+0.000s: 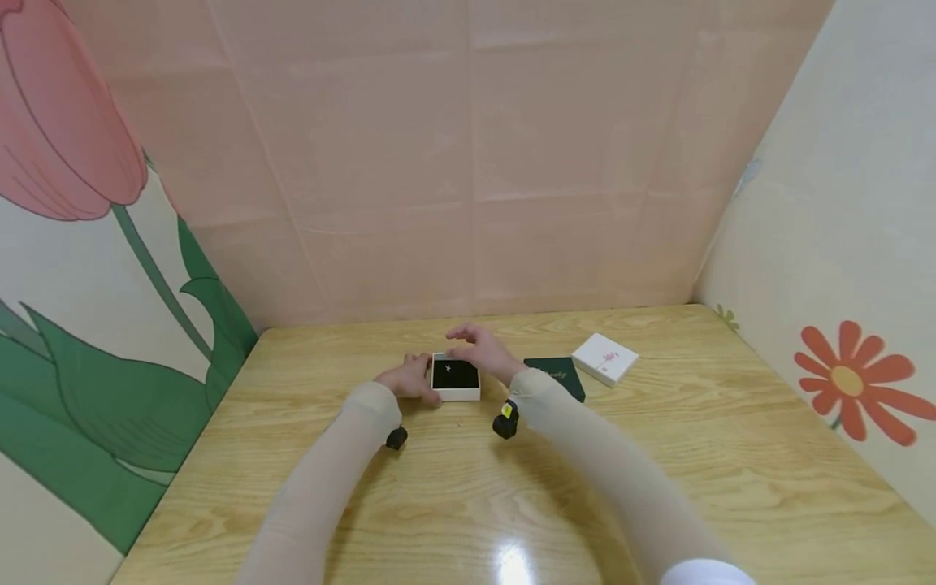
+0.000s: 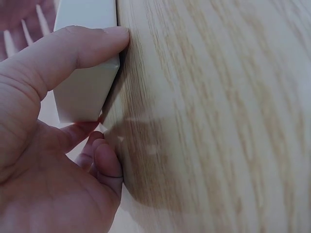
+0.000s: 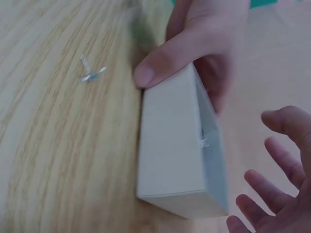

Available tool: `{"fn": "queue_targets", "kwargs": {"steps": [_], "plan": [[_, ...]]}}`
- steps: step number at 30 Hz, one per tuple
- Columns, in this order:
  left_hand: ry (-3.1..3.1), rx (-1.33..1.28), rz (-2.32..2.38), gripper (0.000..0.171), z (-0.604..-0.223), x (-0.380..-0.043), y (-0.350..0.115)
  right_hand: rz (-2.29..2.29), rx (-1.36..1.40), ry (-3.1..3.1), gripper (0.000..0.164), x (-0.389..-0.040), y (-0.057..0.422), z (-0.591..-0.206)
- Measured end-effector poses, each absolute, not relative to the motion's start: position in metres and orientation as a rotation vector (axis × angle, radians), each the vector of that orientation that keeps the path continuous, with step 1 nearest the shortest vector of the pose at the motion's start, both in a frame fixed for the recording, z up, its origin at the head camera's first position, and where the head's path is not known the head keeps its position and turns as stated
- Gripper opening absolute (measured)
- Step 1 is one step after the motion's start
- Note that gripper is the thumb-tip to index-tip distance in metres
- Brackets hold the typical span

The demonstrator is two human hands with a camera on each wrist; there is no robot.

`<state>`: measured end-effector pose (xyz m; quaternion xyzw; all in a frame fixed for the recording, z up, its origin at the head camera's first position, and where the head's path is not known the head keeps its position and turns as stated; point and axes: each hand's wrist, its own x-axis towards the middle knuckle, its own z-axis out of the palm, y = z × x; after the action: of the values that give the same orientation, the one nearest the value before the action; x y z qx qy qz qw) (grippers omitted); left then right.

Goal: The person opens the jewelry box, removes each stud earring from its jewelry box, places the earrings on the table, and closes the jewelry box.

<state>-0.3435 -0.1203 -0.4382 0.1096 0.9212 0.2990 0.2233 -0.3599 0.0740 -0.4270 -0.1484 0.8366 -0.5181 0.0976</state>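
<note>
A small white box [image 1: 461, 395] with a black lining [image 1: 461, 375] sits on the wooden table, its top uncovered. A tiny silvery star-shaped piece [image 1: 448, 368] shows on the lining. My left hand [image 1: 409, 379] grips the box at its left end; in the left wrist view the thumb [image 2: 97, 46] lies along the front wall and the other fingers reach round the end. My right hand [image 1: 481, 351] hovers at the back right of the box, fingers spread and holding nothing in the right wrist view. A small silvery earring-like piece [image 3: 91, 74] lies on the table before the box.
To the right of the box lies a dark green flat piece [image 1: 559, 375] with gold lettering, partly behind my right wrist. A white box lid [image 1: 605, 357] with a pink flower print rests beside it. A pink backdrop [image 1: 468, 162] stands behind the table [image 1: 439, 504].
</note>
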Motion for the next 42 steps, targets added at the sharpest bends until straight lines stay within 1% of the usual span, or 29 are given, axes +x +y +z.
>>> {"fn": "queue_targets", "kwargs": {"steps": [3,9,19,26,37,42], "plan": [[2.554,0.316,0.824,0.103,-0.439,-0.343,-0.120,-1.494,-0.476,2.493,0.036,-0.363,0.070,-0.434],[2.561,0.328,0.817,0.099,-0.439,-0.344,-0.120,-1.382,-0.552,2.534,0.026,-0.365,0.065,-0.445],[2.562,0.325,0.789,0.102,-0.439,-0.344,-0.120,-1.211,-0.501,2.608,0.023,-0.362,0.064,-0.446],[2.567,0.319,0.785,0.099,-0.439,-0.345,-0.120,-1.196,-0.437,2.618,0.021,-0.364,0.062,-0.450],[2.577,0.342,0.795,0.096,-0.439,-0.345,-0.120,-1.161,-0.402,2.688,0.011,-0.364,0.058,-0.451],[2.568,0.335,0.800,0.096,-0.440,-0.345,-0.120,-1.151,-0.406,2.695,0.010,-0.365,0.059,-0.452]]}}
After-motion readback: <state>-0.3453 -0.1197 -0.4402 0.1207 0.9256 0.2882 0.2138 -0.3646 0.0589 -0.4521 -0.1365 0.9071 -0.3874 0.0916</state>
